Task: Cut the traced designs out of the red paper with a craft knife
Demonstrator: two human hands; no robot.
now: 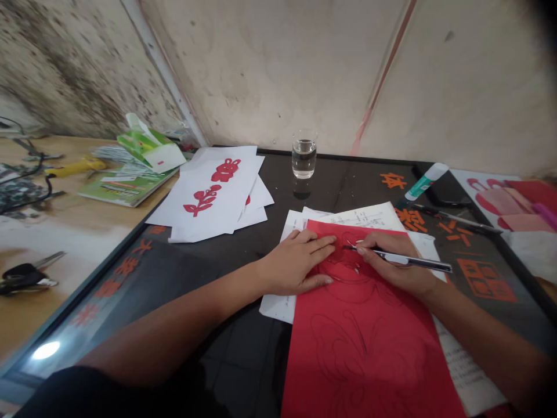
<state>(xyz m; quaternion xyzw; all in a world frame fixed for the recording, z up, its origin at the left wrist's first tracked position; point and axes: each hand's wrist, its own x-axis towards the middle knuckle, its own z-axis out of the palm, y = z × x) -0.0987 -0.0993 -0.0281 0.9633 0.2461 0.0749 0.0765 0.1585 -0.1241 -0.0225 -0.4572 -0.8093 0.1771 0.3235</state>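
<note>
A sheet of red paper (369, 360) with pencilled outlines, a butterfly among them, lies over several white printed sheets (278, 307). My left hand (300, 261) rests flat on its upper left part, fingers stretched out. In my right hand (391, 264) is a slim craft knife (418, 261) with a dark and silver handle, held like a pen. Its tip touches the red paper just right of my left fingertips. Small cut slits show white around the tip.
White sheets with red paper cut-outs (203, 200) lie at the left. A glass of water (304, 155) stands near the wall. On the right are a glue stick (426, 181), a dark pen-like tool (456, 218) and pink paper pieces (505, 206). Scissors (30, 276) lie far left.
</note>
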